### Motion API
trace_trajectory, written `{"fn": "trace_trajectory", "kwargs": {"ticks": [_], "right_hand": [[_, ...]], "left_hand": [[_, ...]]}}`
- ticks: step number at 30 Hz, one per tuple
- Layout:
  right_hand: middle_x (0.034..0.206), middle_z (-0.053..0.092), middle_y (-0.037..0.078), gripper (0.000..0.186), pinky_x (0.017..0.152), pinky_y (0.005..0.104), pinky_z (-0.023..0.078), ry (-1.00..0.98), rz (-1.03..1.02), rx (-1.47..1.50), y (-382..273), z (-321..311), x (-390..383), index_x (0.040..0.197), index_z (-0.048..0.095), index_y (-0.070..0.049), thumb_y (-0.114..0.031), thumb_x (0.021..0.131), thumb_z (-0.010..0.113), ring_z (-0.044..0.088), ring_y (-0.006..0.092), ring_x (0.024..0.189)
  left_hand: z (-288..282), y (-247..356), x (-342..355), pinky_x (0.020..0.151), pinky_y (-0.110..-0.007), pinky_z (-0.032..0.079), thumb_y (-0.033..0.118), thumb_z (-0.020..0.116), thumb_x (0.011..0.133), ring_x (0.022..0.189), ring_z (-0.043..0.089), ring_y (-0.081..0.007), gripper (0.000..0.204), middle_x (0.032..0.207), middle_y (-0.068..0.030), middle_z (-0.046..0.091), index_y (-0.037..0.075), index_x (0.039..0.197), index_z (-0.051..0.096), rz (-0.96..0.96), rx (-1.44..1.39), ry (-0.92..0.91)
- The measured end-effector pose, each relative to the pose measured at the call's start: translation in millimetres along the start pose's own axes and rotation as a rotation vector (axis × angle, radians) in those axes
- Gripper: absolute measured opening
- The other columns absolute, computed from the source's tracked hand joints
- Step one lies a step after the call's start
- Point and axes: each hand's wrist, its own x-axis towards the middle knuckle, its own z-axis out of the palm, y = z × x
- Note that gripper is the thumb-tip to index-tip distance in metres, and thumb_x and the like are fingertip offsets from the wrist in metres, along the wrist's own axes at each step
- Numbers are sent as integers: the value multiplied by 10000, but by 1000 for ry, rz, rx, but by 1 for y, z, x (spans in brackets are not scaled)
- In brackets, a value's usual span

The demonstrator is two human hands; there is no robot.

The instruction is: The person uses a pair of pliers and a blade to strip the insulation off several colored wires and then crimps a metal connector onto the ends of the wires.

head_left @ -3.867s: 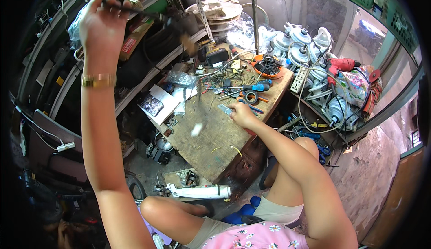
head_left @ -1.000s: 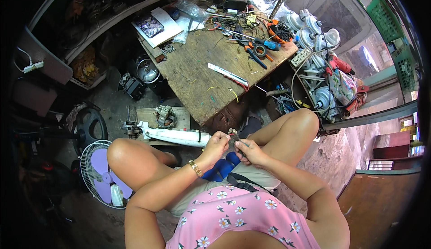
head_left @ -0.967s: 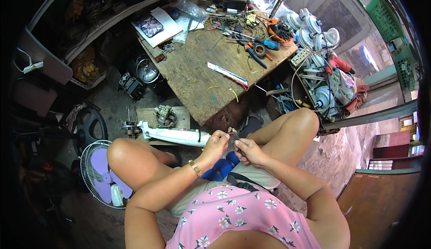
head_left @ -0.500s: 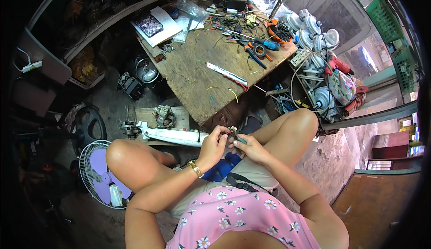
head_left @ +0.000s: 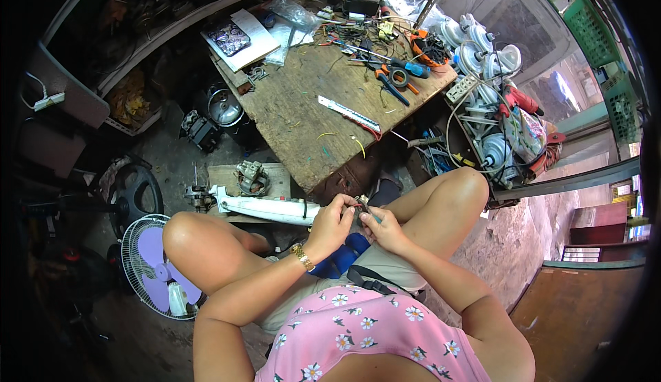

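Landmark: the wooden workbench (head_left: pixel 303 106).

The left hand (head_left: pixel 332 220) and right hand (head_left: pixel 383 229) meet just below the near edge of the workbench, above the person's lap. Both sets of fingers pinch a small dark part (head_left: pixel 363 206) held between them; its kind is too small to tell.

A white utility knife (head_left: pixel 350 115) lies on the workbench near its near edge. Pliers and a tape roll (head_left: pixel 397 77) lie at its far right corner. A white fan stand (head_left: pixel 265 208) lies on the floor just beside the near-left corner. A purple-bladed fan (head_left: pixel 157 265) lies well left of the workbench.
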Motion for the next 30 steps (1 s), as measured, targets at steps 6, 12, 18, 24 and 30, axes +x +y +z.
{"fn": "trace_trajectory", "kwargs": {"ticks": [6,12,18,24,30], "right_hand": [[754,591,26,164,531,224,430,-118,234,333,-36,-17,2,979,549,-53,-211,940,536,542,91,612],[1045,620,113,312,795,290,459,-116,-1,-9,-14,-6,-16,1188,509,-14,-125,901,562,587,172,949],[1106,582,204,347,902,358,425,145,-204,-302,-29,27,-23,1197,482,14,-77,872,558,579,296,1047],[1106,565,234,334,884,409,422,292,-249,-382,-37,28,-13,1160,497,30,-90,853,551,544,393,1041],[1110,564,235,325,874,409,429,261,-209,-313,-39,28,-5,1158,496,23,-82,854,541,544,399,1051]], "left_hand": [[6,-21,-5,546,-277,413,145,447,952,598,503,-97,127,677,-38,527,43,1018,482,-185,-305,13],[-2,-1,0,630,-201,374,176,440,980,661,417,-76,71,747,-4,450,112,1011,438,-111,-823,-69],[-10,6,4,696,-241,399,193,472,972,672,449,-104,81,753,-19,468,119,998,454,-95,-1087,-162],[-7,10,2,690,-234,411,187,470,973,682,458,-101,80,752,-18,478,114,1000,453,-110,-1029,-135],[-2,5,2,678,-225,415,201,480,972,702,469,-94,102,762,-14,489,106,998,452,-60,-945,-131]]}}
